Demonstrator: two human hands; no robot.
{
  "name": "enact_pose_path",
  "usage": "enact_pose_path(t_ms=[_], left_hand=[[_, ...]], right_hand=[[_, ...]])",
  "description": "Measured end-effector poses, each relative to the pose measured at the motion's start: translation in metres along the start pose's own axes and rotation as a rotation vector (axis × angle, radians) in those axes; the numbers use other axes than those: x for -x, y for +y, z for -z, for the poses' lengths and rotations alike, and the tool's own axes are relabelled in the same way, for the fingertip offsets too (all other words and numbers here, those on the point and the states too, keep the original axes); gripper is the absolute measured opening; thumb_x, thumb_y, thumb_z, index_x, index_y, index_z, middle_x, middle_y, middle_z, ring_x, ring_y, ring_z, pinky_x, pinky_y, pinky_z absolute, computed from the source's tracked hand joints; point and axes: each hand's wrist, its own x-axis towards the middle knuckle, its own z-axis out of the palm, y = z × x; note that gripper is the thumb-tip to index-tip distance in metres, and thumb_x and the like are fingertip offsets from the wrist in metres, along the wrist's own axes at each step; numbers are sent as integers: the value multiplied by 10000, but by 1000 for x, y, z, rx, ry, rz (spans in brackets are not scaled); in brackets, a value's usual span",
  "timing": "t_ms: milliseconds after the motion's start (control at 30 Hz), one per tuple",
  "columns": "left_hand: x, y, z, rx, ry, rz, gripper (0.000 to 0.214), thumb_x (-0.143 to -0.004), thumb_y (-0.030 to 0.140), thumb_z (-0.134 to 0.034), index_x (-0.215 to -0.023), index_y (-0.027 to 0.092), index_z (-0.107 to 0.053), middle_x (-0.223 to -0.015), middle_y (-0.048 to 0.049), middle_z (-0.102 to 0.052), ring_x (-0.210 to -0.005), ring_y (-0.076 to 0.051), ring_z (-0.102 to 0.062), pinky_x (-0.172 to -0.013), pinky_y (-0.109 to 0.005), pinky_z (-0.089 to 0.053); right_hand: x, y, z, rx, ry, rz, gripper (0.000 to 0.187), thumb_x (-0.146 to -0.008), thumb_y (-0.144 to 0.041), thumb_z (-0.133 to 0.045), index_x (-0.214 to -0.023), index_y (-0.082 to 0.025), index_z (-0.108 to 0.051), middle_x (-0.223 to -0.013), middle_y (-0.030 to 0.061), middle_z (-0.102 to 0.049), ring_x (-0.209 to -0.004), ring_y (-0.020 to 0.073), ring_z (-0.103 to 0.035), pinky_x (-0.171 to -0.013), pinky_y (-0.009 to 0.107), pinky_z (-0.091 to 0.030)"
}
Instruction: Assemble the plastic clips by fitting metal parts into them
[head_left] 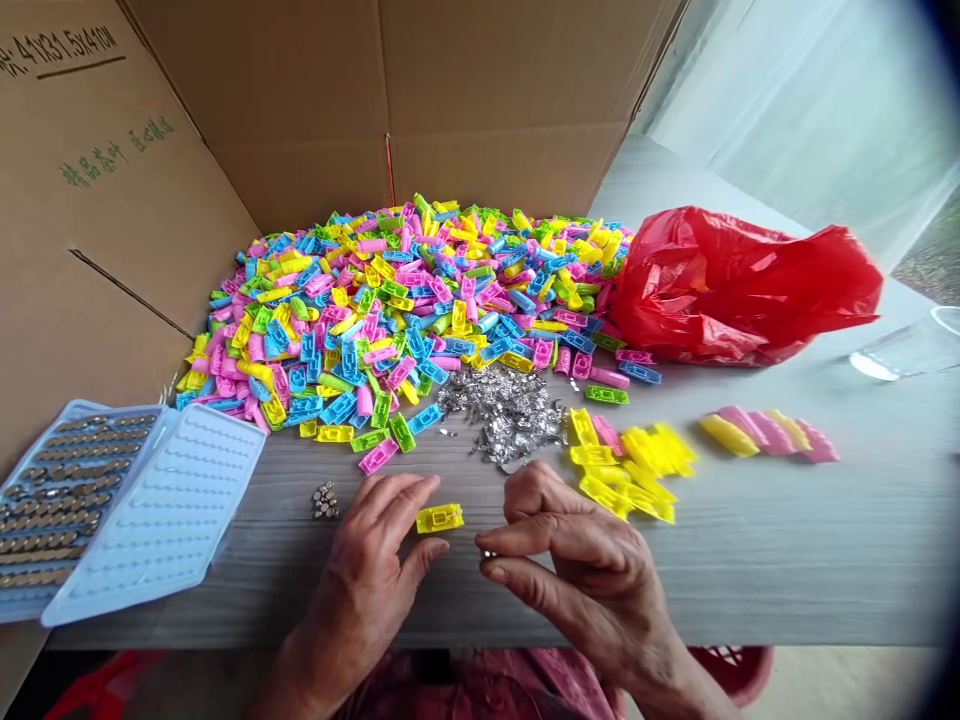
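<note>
My left hand (364, 570) rests on the grey wood-grain table (750, 560), its fingers and thumb around the left end of a small yellow plastic clip (440, 518). My right hand (585, 570) pinches a tiny metal piece (489, 553) between thumb and forefinger, just right of the clip. Above my hands lies a tangled heap of silver metal bits (504, 415). Left of the clip sits a little pile of small metal parts (325, 500). Yellow plastic pieces (626, 465) lie close beyond my right hand.
A large heap of pink, blue, yellow and green plastic pieces (390, 310) fills the far table against a cardboard box (300, 80). Light blue trays (169, 510) lie left, one holding metal rods. A red plastic bag (735, 285) and a glass (904, 345) stand right.
</note>
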Motion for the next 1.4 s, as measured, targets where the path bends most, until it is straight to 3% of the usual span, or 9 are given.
enact_pose_path(t_ms=[67,167,300,433,733,1233,1400], left_hand=[[4,9,6,188,85,91,243,-790,139,-671,-1010,224,-727,-897,-39,-688,-847,-187,-631,-764,-272,-496],[9,23,8,612,-71,344,148,-834,307,-643,-882,261,-775,-771,-11,-639,-692,-134,-583,-612,-217,-459],[10,36,-2,1136,-191,665,190,-727,394,-745,-736,208,-788,-594,28,-495,-498,-48,-385,-457,-172,-295],[7,44,-8,1383,-135,754,133,-605,328,-845,-656,219,-790,-592,11,-542,-471,-31,-405,-434,-167,-222],[10,43,-9,1526,-127,868,205,-507,283,-896,-604,161,-762,-516,29,-525,-416,-10,-405,-398,-137,-247],[7,41,-14,1638,-75,893,213,-491,236,-901,-621,143,-760,-515,6,-609,-427,-25,-484,-394,-111,-321],[7,40,-15,1619,-30,913,230,-459,237,-916,-583,137,-751,-542,-1,-632,-425,-23,-501,-391,-113,-330]], right_hand=[[-1,-4,-1,-34,6,1,196,-774,-127,-711,-920,-255,-736,-704,-11,-551,-688,141,-512,-605,283,-424],[-2,-9,-4,-79,0,11,148,-784,-172,-715,-907,-249,-743,-683,-7,-547,-691,145,-512,-595,280,-424],[0,-12,-7,-139,-24,5,178,-805,-190,-701,-956,-276,-739,-684,-8,-519,-705,146,-510,-602,276,-430],[2,-12,-8,-167,-34,-3,206,-811,-203,-697,-990,-298,-734,-709,-7,-526,-727,147,-509,-623,282,-434],[1,-15,-10,-200,-72,-55,227,-832,-298,-674,-1040,-377,-717,-670,-7,-531,-703,142,-488,-602,265,-427],[-6,-15,-11,-171,-83,-108,123,-819,-332,-683,-873,-268,-772,-633,3,-564,-664,136,-516,-591,267,-439],[-8,-14,-10,-94,-110,-27,172,-851,-281,-653,-994,-300,-747,-634,5,-595,-662,145,-510,-601,284,-433]])
